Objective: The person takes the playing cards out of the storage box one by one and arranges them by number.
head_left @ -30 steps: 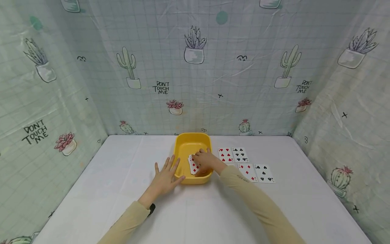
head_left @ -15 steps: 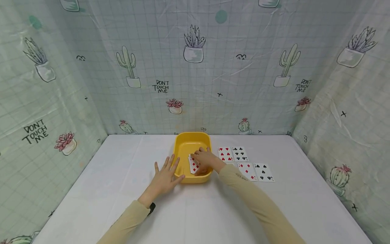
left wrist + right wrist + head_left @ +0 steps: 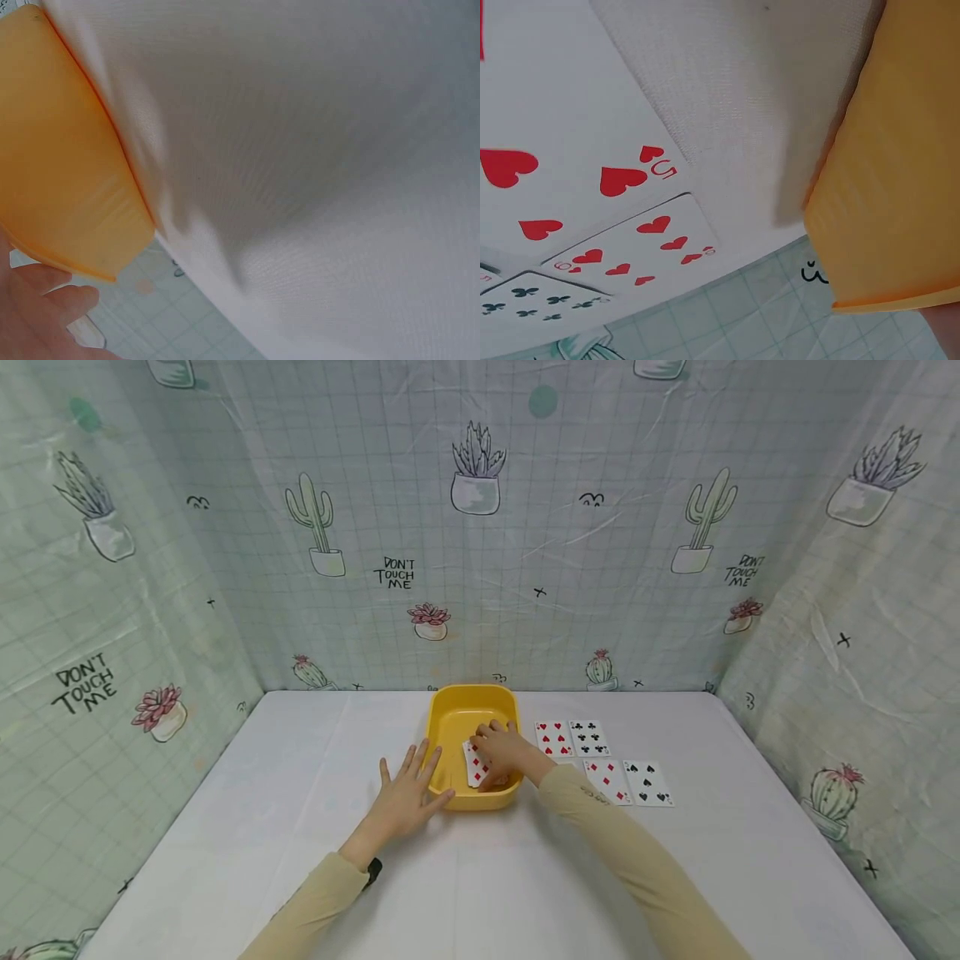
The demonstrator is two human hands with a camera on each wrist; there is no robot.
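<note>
A rectangular yellow plastic tray with rounded corners (image 3: 461,724) stands toward the far side of a white-covered desk (image 3: 450,893). White playing cards, the uppermost bearing red diamonds (image 3: 474,768), lie face up within it, in the near half. The left hand (image 3: 401,802) is open, its fingers spread at the tray's left rim and its thumb over the near left corner; the left wrist view shows fingers just beside the rim. The right hand (image 3: 502,752) reaches over the tray's right rim, its bent fingers and thumb placed about the cards and covering their right side; whether it grips them cannot be told.

Further cards lie face up on the desk to the right of the tray. Far row: a white six of hearts (image 3: 554,739) and, just beside it, a white six of clubs (image 3: 589,739). Near row: a white card with red diamonds (image 3: 608,782), partly beneath the line of the right arm, and a white five of spades (image 3: 648,783). In the right wrist view, a white five of hearts (image 3: 570,120) lies nearer than the six of hearts. Both arms wear beige sleeves (image 3: 630,868); a black band (image 3: 373,871) encircles the left wrist. Behind hangs pale, grid-lined fabric printed with potted plants (image 3: 525,552).
</note>
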